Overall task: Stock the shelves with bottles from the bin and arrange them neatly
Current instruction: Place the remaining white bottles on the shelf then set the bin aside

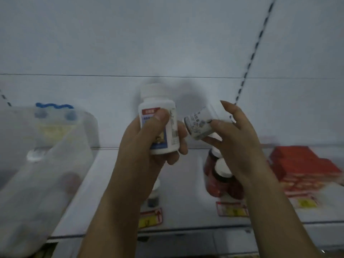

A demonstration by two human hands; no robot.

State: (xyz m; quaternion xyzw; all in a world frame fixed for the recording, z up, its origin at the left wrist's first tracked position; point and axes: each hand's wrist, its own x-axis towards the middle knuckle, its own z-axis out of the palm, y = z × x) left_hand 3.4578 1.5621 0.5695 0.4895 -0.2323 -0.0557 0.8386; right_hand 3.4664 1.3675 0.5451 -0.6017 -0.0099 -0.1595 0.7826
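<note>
Head view shows the left hand wrapped around an upright white bottle, cap up, long axis vertical, above the shelf. The right hand pinches a smaller bottle tipped on its side, its cap probably pointing up-right, though blur hides it. Both look light, rigid, smooth plastic; gripping around the body suits them best.

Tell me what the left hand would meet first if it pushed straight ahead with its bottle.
Probably the shelf's white back panel. Nothing shows between the left hand, its upright bottle and that panel, though depth is unclear.
</note>
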